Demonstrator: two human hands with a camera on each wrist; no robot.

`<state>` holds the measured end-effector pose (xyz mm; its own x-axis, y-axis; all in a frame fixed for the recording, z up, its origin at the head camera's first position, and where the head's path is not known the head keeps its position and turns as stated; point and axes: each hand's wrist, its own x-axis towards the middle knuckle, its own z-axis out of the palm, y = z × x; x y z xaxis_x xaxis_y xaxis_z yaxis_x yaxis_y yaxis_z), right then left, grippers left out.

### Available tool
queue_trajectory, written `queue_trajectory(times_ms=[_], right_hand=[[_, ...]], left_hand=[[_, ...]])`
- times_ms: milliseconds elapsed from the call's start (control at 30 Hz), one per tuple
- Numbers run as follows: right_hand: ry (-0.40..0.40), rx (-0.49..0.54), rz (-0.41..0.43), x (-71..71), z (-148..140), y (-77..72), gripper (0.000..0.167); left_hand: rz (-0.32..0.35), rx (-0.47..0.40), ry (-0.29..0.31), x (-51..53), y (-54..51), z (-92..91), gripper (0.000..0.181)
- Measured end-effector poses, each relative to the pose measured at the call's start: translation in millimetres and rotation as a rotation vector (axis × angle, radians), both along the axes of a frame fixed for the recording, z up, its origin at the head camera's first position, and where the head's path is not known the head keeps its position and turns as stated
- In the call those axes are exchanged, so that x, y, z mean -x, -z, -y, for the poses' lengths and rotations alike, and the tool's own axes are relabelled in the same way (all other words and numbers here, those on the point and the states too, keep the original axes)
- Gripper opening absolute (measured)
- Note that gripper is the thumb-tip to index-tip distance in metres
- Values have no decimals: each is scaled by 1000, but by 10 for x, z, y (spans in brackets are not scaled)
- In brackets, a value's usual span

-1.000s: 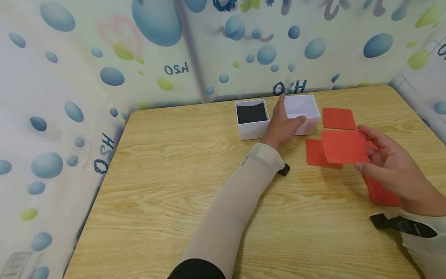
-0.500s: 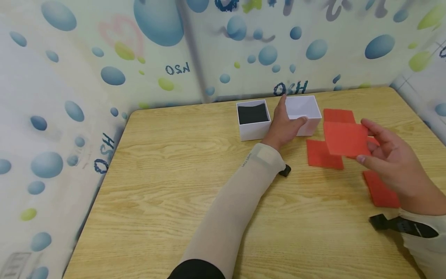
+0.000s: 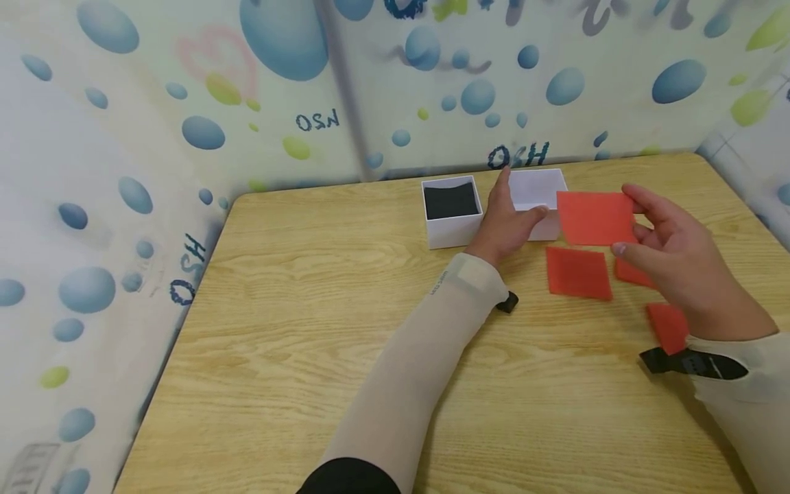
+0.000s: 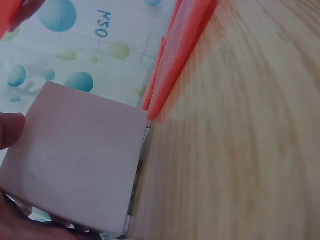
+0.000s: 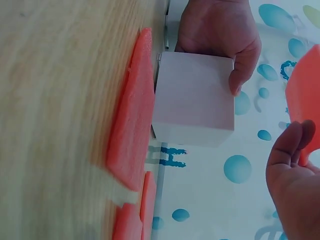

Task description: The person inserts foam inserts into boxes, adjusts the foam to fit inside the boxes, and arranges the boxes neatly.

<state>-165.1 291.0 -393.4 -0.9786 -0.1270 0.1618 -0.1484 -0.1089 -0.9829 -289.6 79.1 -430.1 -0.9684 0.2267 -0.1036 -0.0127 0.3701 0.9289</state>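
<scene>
My left hand (image 3: 505,223) grips the open white box (image 3: 546,225) at its left side, thumb at the near top edge. In the right wrist view the left thumb lies over the rim of that box (image 5: 195,95), fingers against its side. My right hand (image 3: 685,267) pinches a flat red square sheet (image 3: 594,218) by its right edge. It holds the sheet above the table, overlapping the box's right edge in the head view. In the right wrist view the sheet (image 5: 306,95) hangs clear of the box. What the box holds is hidden from the wrist views.
Left of the gripped box stands another white box (image 3: 453,232) with a black piece inside. Red square pads (image 3: 579,273) lie on the wooden table (image 3: 296,309) in front of the box, with more under the right hand. A patterned curtain (image 3: 370,82) hangs behind.
My right hand has lifted the red sheet and carried it away from me and left, towards the gripped box. The left hand stays on the box.
</scene>
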Motion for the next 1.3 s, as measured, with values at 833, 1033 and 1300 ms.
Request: queue_trajectory(times_ms=[833,1033,1300], right_hand=[[110,-369,28,737,215,-106,77],[123,-522,26,848,212,-96,80],[96,-655,67,985,248,-69,80]], left_hand=[[0,-10,22,21,3,19,96],[1,-16,23,30,-1,16,96],[-5,-37,28,37,11,15,96]])
